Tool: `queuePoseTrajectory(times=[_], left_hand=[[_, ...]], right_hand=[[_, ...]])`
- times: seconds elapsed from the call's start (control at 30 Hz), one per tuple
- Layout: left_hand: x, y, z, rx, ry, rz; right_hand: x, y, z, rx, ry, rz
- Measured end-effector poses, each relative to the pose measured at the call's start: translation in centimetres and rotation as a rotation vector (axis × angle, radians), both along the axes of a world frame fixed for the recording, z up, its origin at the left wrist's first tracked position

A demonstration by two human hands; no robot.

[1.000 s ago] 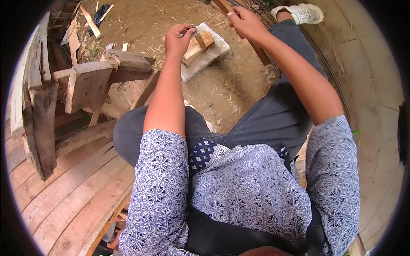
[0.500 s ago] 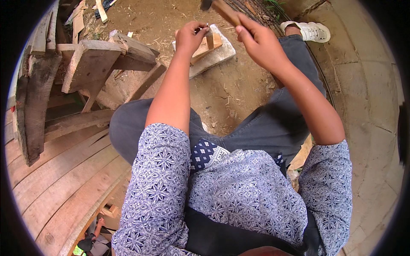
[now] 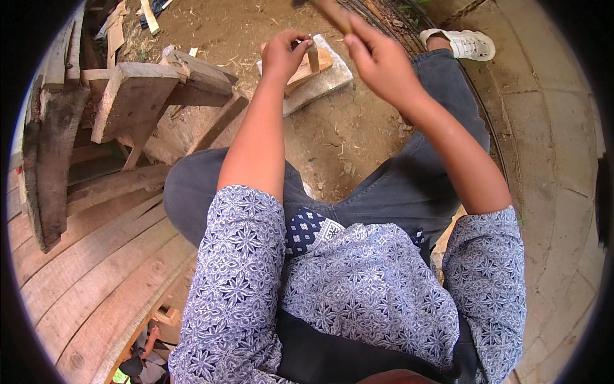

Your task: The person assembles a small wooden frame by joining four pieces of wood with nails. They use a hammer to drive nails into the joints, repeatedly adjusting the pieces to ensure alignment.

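My right hand [image 3: 387, 67] is wrapped round the wooden handle of a hammer [image 3: 334, 15]. The hammer's dark head is partly cut off by the top edge of the view. To its left, my left hand [image 3: 282, 56] pinches a small nail [image 3: 310, 36], of which only a thin shiny end shows. Just below the fingertips, a short upright piece of wood [image 3: 313, 60] stands against a light wooden block [image 3: 325, 59]. The block lies on a pale stone slab [image 3: 332, 82] on the ground; my left hand hides part of both.
Rough wooden planks [image 3: 137, 96] are stacked at the left, above a curved plank surface [image 3: 96, 288]. Thin dark rods [image 3: 377, 19] lie at the upper right, beside a concrete floor [image 3: 543, 160] and my white shoe [image 3: 470, 45]. Another person [image 3: 148, 358] shows at the lower left.
My right hand and the hammer have shifted slightly left and upward. My left hand stays almost still at the nail.
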State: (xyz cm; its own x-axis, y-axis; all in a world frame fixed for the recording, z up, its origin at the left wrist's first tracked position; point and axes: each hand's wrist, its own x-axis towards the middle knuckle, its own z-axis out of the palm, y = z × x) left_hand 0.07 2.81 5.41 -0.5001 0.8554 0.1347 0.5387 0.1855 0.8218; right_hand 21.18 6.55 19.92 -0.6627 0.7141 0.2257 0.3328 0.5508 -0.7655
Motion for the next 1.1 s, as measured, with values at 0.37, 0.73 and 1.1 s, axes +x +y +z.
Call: queuePoseTrajectory(times=[0.37,0.73,1.1], left_hand=[[-0.6,-0.6,1.0,-0.001,-0.121,-0.073],[-0.9,-1.0,1.2,-0.136,0.369,-0.195],[-0.8,-1.0,1.7,-0.322,0.209,-0.118]], right_hand=[[0.6,-0.2,1.5,-0.159,0.099,0.001],[1.0,-0.1,0.8,-0.008,0.067,0.018],[0.2,-1.5,3.7,-0.011,0.152,0.018]])
